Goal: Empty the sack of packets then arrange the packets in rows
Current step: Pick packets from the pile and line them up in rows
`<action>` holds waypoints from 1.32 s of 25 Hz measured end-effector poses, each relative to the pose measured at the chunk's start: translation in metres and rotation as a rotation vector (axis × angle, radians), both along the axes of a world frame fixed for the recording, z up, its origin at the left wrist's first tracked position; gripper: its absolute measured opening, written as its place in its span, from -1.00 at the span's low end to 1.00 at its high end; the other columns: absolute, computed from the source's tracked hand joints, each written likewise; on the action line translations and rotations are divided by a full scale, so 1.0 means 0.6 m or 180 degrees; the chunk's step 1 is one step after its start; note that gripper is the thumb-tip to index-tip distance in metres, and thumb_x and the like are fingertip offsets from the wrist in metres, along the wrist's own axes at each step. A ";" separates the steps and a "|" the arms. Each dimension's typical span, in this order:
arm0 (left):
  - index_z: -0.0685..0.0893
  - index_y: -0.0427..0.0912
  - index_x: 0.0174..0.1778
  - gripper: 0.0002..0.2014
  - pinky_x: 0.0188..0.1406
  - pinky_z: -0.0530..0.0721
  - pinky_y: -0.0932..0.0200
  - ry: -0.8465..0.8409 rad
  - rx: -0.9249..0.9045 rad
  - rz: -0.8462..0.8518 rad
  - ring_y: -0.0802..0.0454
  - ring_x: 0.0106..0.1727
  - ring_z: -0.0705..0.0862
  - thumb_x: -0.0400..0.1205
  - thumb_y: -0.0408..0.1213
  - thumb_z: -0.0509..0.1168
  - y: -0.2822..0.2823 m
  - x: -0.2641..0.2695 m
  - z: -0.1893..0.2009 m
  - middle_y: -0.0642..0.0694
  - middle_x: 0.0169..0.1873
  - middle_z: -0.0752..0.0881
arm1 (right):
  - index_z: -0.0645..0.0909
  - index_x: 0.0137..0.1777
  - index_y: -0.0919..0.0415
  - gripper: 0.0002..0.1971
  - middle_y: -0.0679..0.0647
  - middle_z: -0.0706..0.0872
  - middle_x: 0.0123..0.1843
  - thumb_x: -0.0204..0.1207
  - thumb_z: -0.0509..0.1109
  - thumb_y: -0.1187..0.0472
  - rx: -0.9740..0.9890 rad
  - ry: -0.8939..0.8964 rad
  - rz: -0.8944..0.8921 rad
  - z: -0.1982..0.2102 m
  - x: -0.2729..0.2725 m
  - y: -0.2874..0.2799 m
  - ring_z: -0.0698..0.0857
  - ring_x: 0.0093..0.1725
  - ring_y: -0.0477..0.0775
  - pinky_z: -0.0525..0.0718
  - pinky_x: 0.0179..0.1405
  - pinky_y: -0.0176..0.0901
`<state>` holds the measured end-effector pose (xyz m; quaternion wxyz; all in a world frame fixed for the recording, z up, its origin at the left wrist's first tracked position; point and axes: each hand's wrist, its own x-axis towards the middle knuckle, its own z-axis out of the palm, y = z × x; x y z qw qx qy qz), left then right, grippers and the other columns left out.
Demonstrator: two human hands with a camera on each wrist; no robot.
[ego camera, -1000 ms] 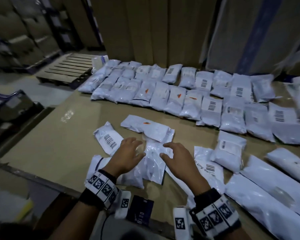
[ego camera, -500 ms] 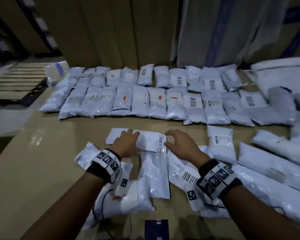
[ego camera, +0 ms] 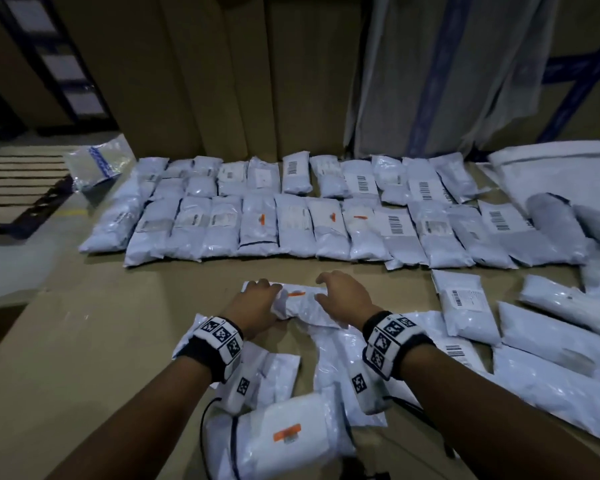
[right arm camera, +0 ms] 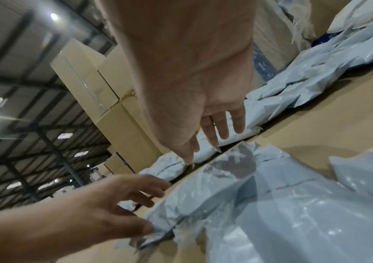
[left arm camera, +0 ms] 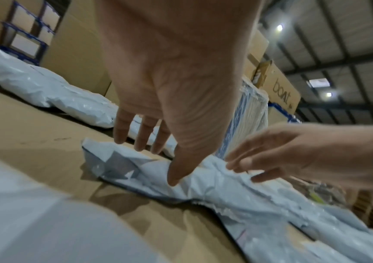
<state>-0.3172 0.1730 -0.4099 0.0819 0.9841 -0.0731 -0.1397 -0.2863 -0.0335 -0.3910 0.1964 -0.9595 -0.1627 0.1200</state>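
My left hand pinches the packet at its left end, my right hand hovers released over its right end, bare desk between it and the rows beyond.

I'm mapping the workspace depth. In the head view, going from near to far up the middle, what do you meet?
Packet with orange label → left hand and right hand on the crumpled packet → bare cardboard strip → front row of packets → back row of packets → upright cardboard boxes.
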 end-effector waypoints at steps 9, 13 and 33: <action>0.63 -0.19 0.09 -0.74 -0.02 0.63 0.04 0.0027 -0.0532 0.1345 -0.16 0.05 0.68 0.61 -0.10 0.32 0.065 -0.115 0.047 -0.19 0.05 0.73 | 0.52 0.04 0.15 -0.81 0.17 0.63 0.06 0.48 0.30 0.10 -0.0589 -0.0140 0.0472 0.006 0.010 0.027 0.59 0.15 0.30 0.53 0.08 0.12; 0.65 -0.29 0.02 -0.80 -0.25 0.72 0.01 -0.0152 -0.2144 0.1946 -0.07 -0.30 0.72 0.66 -0.20 0.31 0.068 -0.152 0.085 -0.30 -0.16 0.78 | 0.52 -0.25 0.22 -0.89 0.13 0.59 -0.32 0.47 0.34 0.22 0.0711 -0.0187 0.0428 0.060 0.008 0.062 0.61 -0.29 0.20 0.34 -0.51 -0.16; 0.65 -0.26 0.26 -0.66 -0.43 0.54 0.27 -0.0483 -0.2016 0.2476 0.07 -0.38 0.64 0.56 -0.53 0.33 0.641 -0.092 0.068 -0.17 -0.32 0.67 | 0.50 0.29 -0.19 -0.58 0.02 0.66 0.27 0.42 0.38 0.04 0.1776 0.0806 0.0586 -0.047 -0.010 0.706 0.66 0.22 0.07 0.64 0.28 0.11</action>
